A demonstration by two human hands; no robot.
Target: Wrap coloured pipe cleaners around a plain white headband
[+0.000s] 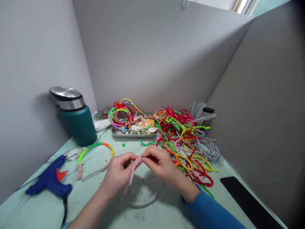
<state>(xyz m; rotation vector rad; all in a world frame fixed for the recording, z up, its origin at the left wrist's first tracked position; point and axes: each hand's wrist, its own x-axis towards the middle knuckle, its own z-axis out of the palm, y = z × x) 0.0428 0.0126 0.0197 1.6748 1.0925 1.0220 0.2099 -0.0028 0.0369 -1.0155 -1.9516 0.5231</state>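
Both hands meet near the middle of the table, fingertips almost touching. My left hand (119, 170) is closed in a pinch on a pale pink pipe cleaner (132, 174), whose free part hangs down below the fingers. Pinched at the same spot, my right hand (162, 162) has thumb and forefinger on the pipe cleaner's upper end. Beneath the hands lies a whitish curved strip (144, 203) on the table. To the left of my left hand rests a headband (91, 146) wrapped in green, orange, yellow and pink, its thin ends bare.
A blue glue gun (51, 178) lies at left, near a green bottle (78, 125). A metal tray (133, 135) at the back holds shell-like pieces and coiled pipe cleaners. A tangled pile of pipe cleaners (176, 127) spreads at right, beyond a black strip (250, 200).
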